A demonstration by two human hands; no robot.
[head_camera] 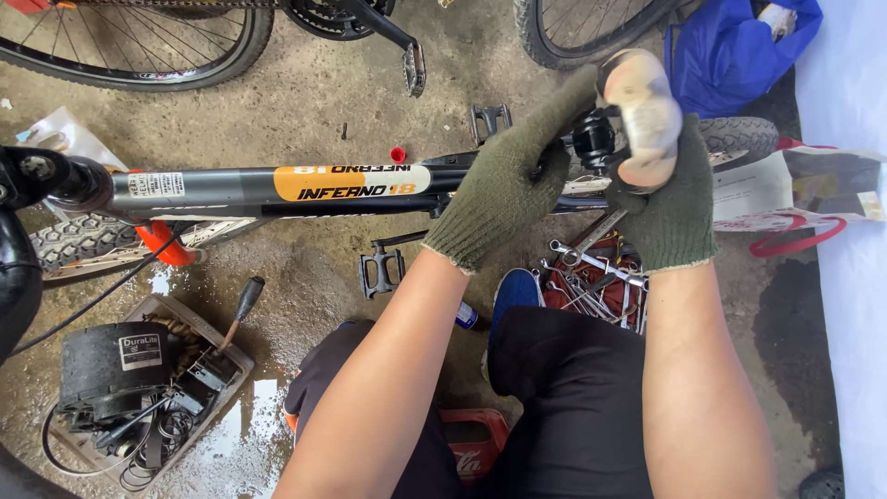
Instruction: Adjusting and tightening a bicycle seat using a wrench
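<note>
A bicycle frame [231, 189], grey and black with an orange panel, lies across the view. My left hand [508, 185], in a dark green knit glove, grips the black part [593, 140] at the frame's right end. My right hand [670, 199], gloved the same way, holds a whitish, dirty rounded object [642, 111] pressed against that black part. What the object is cannot be told.
Several wrenches [596, 273] lie below my hands. A loose pedal [381, 270] rests on the wet concrete. A tray [231, 356] at lower left holds a black cylinder [111, 365] and cables. Bicycle wheels [166, 55] stand at the top, a blue bag [730, 51] at upper right.
</note>
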